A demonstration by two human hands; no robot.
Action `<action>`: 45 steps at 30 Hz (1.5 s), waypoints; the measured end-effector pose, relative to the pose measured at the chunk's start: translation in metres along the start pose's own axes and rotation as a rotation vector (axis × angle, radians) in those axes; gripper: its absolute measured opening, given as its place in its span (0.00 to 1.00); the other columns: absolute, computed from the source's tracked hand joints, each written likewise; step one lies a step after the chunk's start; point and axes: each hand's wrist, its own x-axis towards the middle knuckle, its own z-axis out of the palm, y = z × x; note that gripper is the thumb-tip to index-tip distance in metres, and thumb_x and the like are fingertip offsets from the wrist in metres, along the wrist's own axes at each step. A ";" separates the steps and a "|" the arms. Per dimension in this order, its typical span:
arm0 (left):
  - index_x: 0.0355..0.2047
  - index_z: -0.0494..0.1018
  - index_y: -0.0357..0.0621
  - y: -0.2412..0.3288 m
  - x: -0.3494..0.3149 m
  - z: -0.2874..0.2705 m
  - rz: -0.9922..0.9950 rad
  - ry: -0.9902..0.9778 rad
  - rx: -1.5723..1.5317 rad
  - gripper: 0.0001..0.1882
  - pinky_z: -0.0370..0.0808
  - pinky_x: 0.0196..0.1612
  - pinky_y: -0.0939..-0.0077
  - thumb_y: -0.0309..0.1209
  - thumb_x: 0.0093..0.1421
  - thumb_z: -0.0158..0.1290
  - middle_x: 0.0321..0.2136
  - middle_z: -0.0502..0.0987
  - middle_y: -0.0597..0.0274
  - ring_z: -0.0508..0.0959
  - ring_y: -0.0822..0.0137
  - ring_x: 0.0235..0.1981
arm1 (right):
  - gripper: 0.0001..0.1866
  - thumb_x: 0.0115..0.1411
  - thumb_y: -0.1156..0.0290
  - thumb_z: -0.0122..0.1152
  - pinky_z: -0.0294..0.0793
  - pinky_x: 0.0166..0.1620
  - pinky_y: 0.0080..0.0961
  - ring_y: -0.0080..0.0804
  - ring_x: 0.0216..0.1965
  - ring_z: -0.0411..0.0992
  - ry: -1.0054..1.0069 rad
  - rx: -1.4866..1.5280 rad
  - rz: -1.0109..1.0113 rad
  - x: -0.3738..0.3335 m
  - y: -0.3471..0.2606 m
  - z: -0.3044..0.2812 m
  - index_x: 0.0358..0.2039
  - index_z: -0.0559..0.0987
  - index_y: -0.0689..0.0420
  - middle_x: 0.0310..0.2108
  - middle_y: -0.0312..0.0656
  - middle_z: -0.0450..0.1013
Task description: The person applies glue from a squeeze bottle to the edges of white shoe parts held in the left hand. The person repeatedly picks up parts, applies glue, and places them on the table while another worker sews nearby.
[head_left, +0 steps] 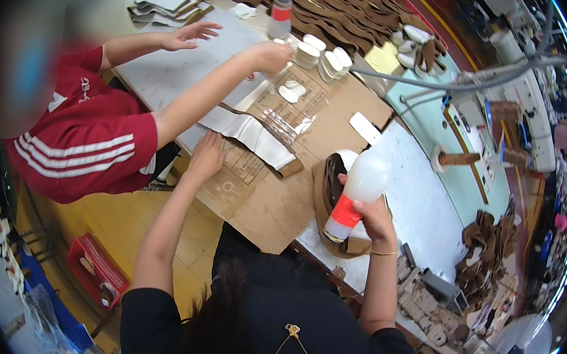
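Note:
My right hand [374, 217] is wrapped around a translucent white plastic bottle [371, 172] with a red band. The bottle is tilted, its rounded end up and its other end toward me, over a looped brown strip [323, 198]. My left hand [207, 157] lies at the near edge of a flat shoe-upper-like piece [253, 136], white-faced with brown edging, its fingers stretched out against it. That piece rests on a cardboard sheet [262, 213]. Two small white pads [292, 92] lie beyond it, and a longer white pad [365, 127] sits to the right.
A co-worker in a red shirt [103, 151] reaches across from the left, one hand [272, 58] near stacked white pads [308, 52]. Another red-banded bottle [280, 16] stands behind. Brown strips [342, 10] cover the far side; a sewing machine [532, 113] stands right.

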 end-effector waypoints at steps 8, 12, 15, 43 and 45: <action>0.33 0.70 0.33 0.178 -0.016 -0.036 0.085 -0.158 -0.663 0.11 0.71 0.35 0.68 0.31 0.55 0.50 0.26 0.73 0.50 0.74 0.52 0.28 | 0.44 0.42 0.42 0.62 0.77 0.37 0.31 0.31 0.35 0.72 0.165 0.143 -0.131 -0.044 -0.013 -0.064 0.48 0.64 0.67 0.49 0.50 0.64; 0.25 0.68 0.35 0.264 0.022 -0.034 -0.292 -0.323 -1.256 0.15 0.69 0.21 0.76 0.37 0.57 0.51 0.14 0.70 0.59 0.73 0.68 0.16 | 0.42 0.42 0.44 0.62 0.77 0.37 0.32 0.33 0.39 0.71 0.192 0.171 -0.175 -0.065 0.000 -0.073 0.48 0.65 0.66 0.49 0.50 0.64; 0.24 0.66 0.36 0.291 0.044 -0.028 -0.400 -0.309 -1.331 0.16 0.68 0.17 0.83 0.39 0.57 0.51 0.14 0.69 0.61 0.72 0.73 0.14 | 0.40 0.43 0.46 0.63 0.77 0.39 0.34 0.34 0.41 0.70 0.186 0.168 -0.168 -0.074 0.017 -0.091 0.47 0.66 0.64 0.50 0.50 0.64; 0.43 0.65 0.35 0.266 0.004 -0.011 -0.601 -0.384 -2.172 0.21 0.65 0.50 0.67 0.20 0.45 0.46 0.40 0.70 0.59 0.70 0.63 0.42 | 0.40 0.54 0.46 0.49 0.72 0.46 0.36 0.49 0.49 0.66 -0.138 0.903 -0.053 -0.033 0.075 -0.118 0.56 0.54 0.66 0.54 0.52 0.59; 0.45 0.64 0.35 0.266 -0.004 -0.017 -0.630 -0.358 -2.250 0.23 0.63 0.53 0.65 0.21 0.44 0.46 0.43 0.69 0.59 0.69 0.61 0.45 | 0.39 0.55 0.47 0.49 0.72 0.47 0.36 0.50 0.49 0.66 -0.102 0.865 -0.053 -0.027 0.077 -0.121 0.55 0.55 0.67 0.53 0.53 0.60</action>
